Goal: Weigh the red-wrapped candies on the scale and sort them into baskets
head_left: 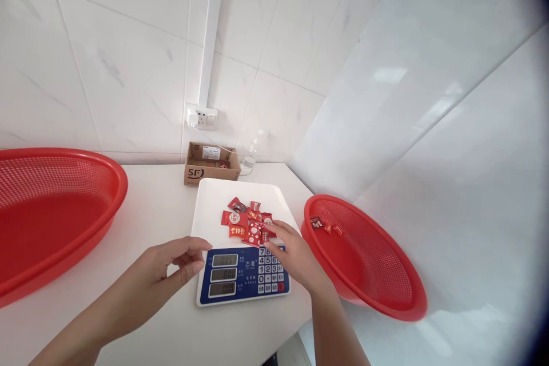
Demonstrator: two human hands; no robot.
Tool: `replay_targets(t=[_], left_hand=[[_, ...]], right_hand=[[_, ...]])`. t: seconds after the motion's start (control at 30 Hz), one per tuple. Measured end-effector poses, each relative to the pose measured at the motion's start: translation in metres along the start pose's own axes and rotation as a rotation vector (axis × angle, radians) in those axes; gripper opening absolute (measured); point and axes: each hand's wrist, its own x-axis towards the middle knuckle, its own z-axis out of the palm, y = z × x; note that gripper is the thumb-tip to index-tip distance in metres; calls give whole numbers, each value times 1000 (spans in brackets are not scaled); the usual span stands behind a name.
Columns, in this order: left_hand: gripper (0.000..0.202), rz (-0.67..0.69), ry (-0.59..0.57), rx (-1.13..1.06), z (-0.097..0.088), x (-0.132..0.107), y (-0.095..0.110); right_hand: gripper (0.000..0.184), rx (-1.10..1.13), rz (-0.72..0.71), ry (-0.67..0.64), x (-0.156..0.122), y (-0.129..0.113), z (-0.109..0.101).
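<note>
A white electronic scale (223,197) with a blue keypad panel (242,277) stands on the white table. Several small red wrapped candies (246,220) lie in a pile on its platform. My right hand (295,260) rests over the keypad's right side, fingertips touching the nearest candies at the pile's edge; whether it pinches one is unclear. My left hand (165,271) hovers just left of the scale's display, fingers loosely curled, holding nothing visible.
A red mesh basket (386,291) on the right holds a few candies (326,226). A larger red basket (107,183) sits at the left. A small cardboard box (211,164) and a clear bottle (249,157) stand by the tiled wall.
</note>
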Motion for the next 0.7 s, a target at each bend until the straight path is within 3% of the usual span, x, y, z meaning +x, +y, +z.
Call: replay_targets(t=[0.33, 0.57, 0.7], left_hand=[[35, 27, 49, -15, 1, -3, 7], [37, 10, 53, 4, -3, -2, 1], [39, 2, 60, 24, -5, -2, 1]], right_hand=[[40, -9, -22, -35, 23, -9, 13], [35, 30, -53, 73, 14, -7, 6], [24, 25, -32, 68, 10, -7, 7]])
